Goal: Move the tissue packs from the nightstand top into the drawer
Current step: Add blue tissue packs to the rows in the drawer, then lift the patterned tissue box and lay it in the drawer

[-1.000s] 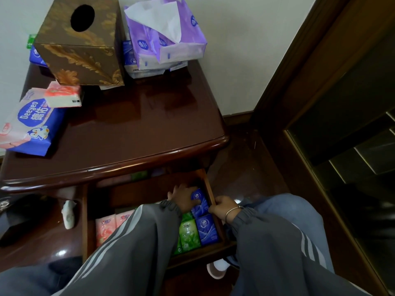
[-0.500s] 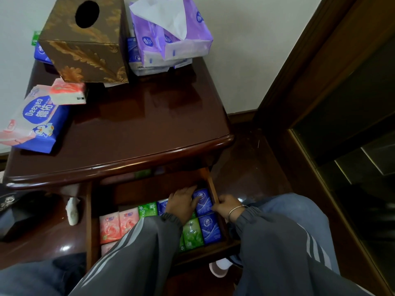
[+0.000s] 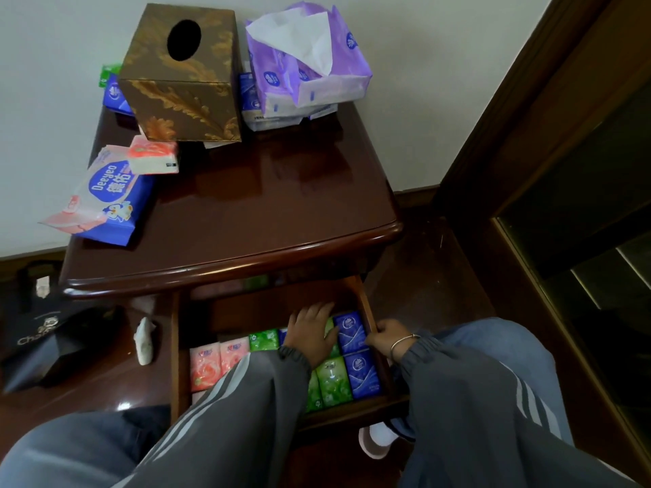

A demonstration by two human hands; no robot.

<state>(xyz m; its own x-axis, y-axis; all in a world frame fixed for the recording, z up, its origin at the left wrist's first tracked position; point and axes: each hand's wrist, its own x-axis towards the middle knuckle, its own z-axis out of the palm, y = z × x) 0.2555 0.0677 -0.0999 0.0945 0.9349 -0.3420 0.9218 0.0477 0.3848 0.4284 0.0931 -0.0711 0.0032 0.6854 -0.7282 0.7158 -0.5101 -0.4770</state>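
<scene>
Both arms reach forward and down from the near side, in grey sleeves (image 3: pixel 246 399) with pale stripes. The left hand (image 3: pixel 311 334) lies palm down, its fingers straight and slightly spread, pointing far. The right hand (image 3: pixel 384 336), just to its right, has its fingers curled leftward; whether they grip anything cannot be told. A thin bangle (image 3: pixel 405 341) circles the right wrist.

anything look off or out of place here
A crumpled white wad lies loose left of the drawer. The blue pack overhangs the left edge of the nightstand, and the purple pack gapes open with a tissue sticking up.
</scene>
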